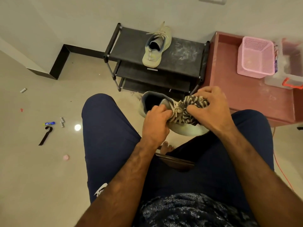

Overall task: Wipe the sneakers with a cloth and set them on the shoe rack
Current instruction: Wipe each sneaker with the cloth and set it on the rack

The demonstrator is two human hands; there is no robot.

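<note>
Mid-wipe on 2nd shoe. Gripping the sneaker (188, 131) w/ left hand (155, 119), fingers curled round laces + tongue at mid-shoe. Bunching the striped cloth (193, 104) in right hand (211, 108), clenched round it + pressed onto the lace area twd the toe. Holding the lot up off the floor (49, 169), just in front of the shoe rack (185, 51)

Relation that matters for the next move: lying slantwise, long axis w/ heel opening far-left twd the rack, toe near-right by the right knee (249, 122). Sitting on the top shelf, left of centre: other sneaker (155, 48), the opposite way round, heel twd the person, toe twd the wall (82, 22). Bare dusty patch of shelf just right of it, approx straight ahead of the right hand

Prob more wiping to do first; toe + far side hidden under cloth + hands, so can't tell how clean. After that, at a guess: reaching fwd + up w/ left hand, the one on the shoe; right hand nearer the bare patch but busy w/ cloth. To match its mate, needs turning end for end before setting down. Worth minding loose lace ends re snagging on the rack frame
</note>
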